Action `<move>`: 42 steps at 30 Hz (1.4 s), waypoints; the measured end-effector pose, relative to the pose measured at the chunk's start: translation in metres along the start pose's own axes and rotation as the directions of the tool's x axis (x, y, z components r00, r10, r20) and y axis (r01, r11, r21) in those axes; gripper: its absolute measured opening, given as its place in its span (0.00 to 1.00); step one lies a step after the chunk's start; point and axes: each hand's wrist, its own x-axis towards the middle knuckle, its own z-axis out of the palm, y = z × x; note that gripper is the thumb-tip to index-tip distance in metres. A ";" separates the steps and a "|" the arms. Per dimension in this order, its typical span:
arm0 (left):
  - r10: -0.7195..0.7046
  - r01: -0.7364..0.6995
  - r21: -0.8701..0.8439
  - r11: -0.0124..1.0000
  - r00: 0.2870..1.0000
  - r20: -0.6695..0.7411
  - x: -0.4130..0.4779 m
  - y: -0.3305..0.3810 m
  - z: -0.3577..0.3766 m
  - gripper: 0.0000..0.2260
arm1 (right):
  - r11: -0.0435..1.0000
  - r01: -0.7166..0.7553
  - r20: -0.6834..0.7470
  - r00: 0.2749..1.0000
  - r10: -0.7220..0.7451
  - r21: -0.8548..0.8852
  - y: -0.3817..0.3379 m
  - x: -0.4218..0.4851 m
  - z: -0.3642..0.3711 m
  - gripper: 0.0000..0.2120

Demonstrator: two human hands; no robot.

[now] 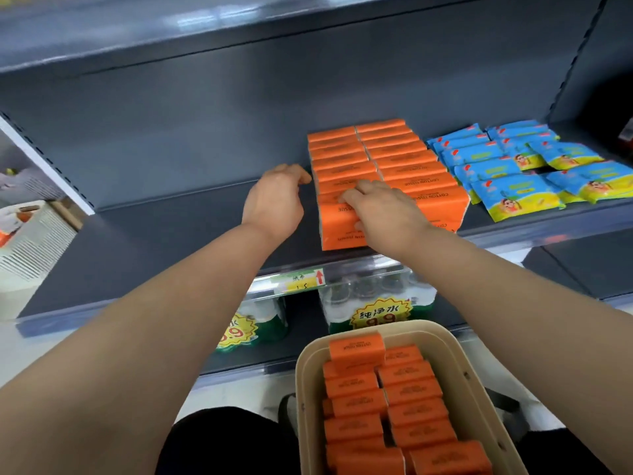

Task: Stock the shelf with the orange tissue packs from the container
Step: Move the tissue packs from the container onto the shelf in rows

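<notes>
Two rows of orange packs (394,149) lie on a dark shelf (171,241), beside blue packs (513,169). The right hand (387,207) grips the front pack (337,228) of the left row, fingers over its top, thumb on its face. The left hand (274,204), fingers bent, is at that row's left side; its grip is unclear. Below, a beige container (455,351) holds more orange packs.

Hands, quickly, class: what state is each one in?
Left hand: open, fingertips against the orange row's side.
Right hand: holding the front orange tissue pack.
</notes>
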 end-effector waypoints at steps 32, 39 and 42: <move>-0.020 0.027 -0.068 0.997 0.994 0.110 -0.071 0.036 0.015 0.28 | 0.965 -0.043 -0.012 0.999 0.041 -0.259 -0.002 -0.059 0.011 0.34; 0.034 -0.027 -0.028 0.999 0.955 0.293 -0.149 0.044 0.051 0.16 | 0.982 -0.038 0.071 0.996 0.052 -0.186 0.004 -0.139 0.054 0.28; 0.001 0.000 -0.001 1.000 0.895 0.445 -0.182 0.043 0.078 0.14 | 0.982 -0.021 0.209 0.976 0.061 -0.189 0.006 -0.176 0.079 0.23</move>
